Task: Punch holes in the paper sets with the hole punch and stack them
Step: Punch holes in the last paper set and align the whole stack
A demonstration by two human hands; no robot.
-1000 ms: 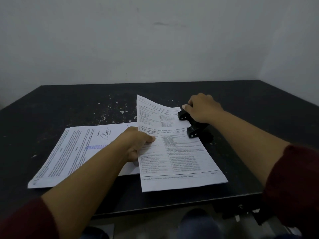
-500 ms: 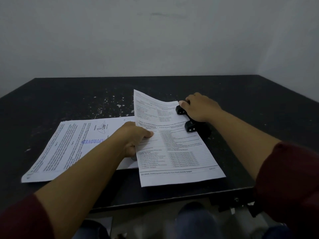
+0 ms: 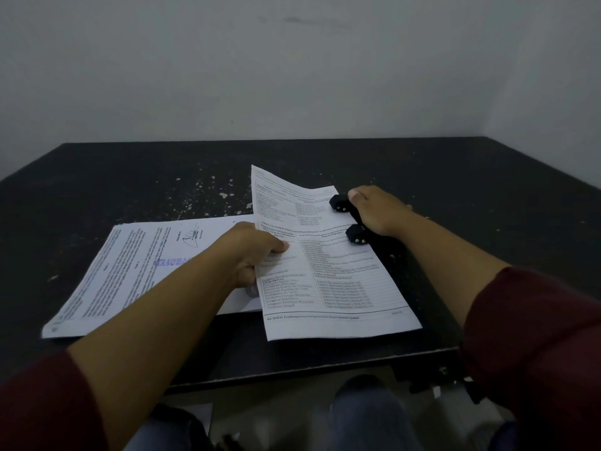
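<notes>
Fingers of the left hand (image 3: 257, 255) are curled on the left edge of the white printed paper set (image 3: 328, 275), with the thumb lying on top of the sheet and the other fingers going under it, so this hand pinches the set. Fingers of the right hand (image 3: 379, 209) are bent over the back of the small black two-hole punch (image 3: 349, 219) and press down on it; this hand grips the punch. The right edge of the paper set goes into the punch, under its two round black heads, and the far part of the sheet is lifted a little. This looks like the punching step itself. Next, I judge, the right hand must release the lever, and the left hand must pull the set out straight and lay it on the other white printed set (image 3: 130, 271), which lies flat to the left on the dark speckled surface (image 3: 455, 190), partly under the first one.
</notes>
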